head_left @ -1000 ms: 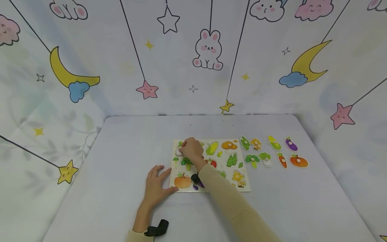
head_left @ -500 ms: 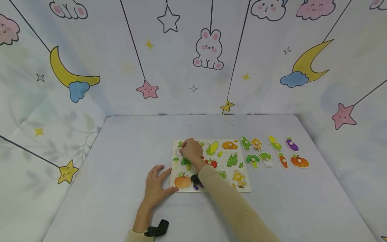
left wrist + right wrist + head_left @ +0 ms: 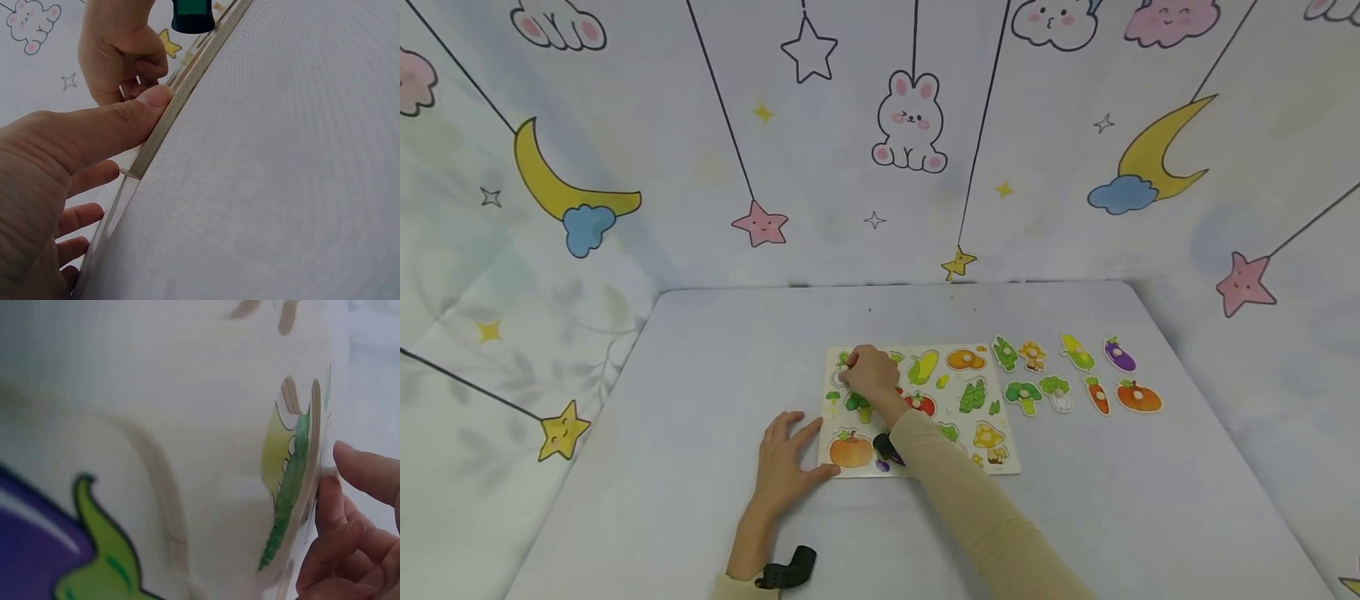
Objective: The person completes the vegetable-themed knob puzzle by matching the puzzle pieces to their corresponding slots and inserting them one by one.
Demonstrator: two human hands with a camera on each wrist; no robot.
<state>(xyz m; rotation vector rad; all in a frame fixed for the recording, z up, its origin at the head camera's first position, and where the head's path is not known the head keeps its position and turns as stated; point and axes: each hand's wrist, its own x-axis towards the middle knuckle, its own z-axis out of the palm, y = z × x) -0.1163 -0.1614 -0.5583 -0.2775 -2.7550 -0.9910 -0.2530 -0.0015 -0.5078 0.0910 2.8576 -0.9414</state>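
The right hand pinches a white puzzle piece near the far left corner of the board; the piece lies leftward, partly under its fingers, long axis hidden. The left hand, farther from it, spreads its fingers, thumb resting on the near left corner.

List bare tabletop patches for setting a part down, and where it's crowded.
Free on the white tabletop: left of the left hand; behind the cream rectangular vegetable-picture board; right of the beige right sleeve, in front of the eight flat, colourful vegetable-shaped pieces. Crowded: the board, under the right hand, and among the pieces beside it.
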